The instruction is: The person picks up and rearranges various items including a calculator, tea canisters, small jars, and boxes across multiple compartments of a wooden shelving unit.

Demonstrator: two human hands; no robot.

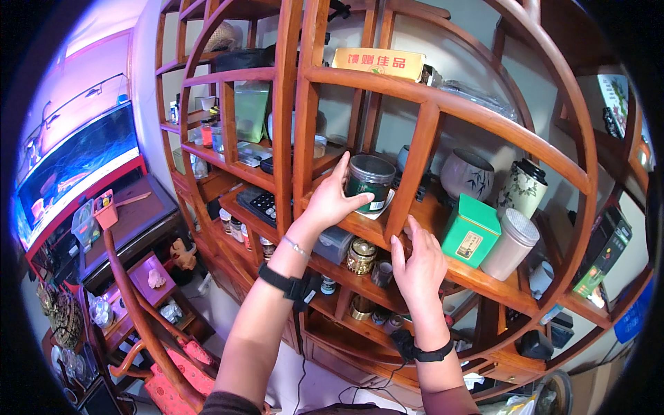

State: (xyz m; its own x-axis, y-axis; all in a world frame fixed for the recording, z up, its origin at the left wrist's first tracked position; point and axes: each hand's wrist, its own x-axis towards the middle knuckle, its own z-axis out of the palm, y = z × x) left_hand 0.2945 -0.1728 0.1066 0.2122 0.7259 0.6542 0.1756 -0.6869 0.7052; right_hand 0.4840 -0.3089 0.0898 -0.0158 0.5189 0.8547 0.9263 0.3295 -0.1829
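Observation:
A dark green jar (371, 181) with a clear lid and a white label stands on a wooden shelf, just left of an upright divider post (417, 166). My left hand (336, 197) holds its left side, thumb across the front and fingers along the far side. Under the jar, a white piece (384, 207) shows at the edge. My right hand (421, 259) holds nothing, its fingers apart at the shelf edge near the foot of the post. To its right are a green box (471, 231) with a label and a pale cylindrical canister (511, 244).
Behind the green box are a bamboo-painted pot (467, 175) and a floral vase (523, 189). A yellow box (378, 59) lies on the shelf above. Below sit a gold jar (361, 256) and a clear plastic box (332, 244). A wooden chair (140, 316) is at left.

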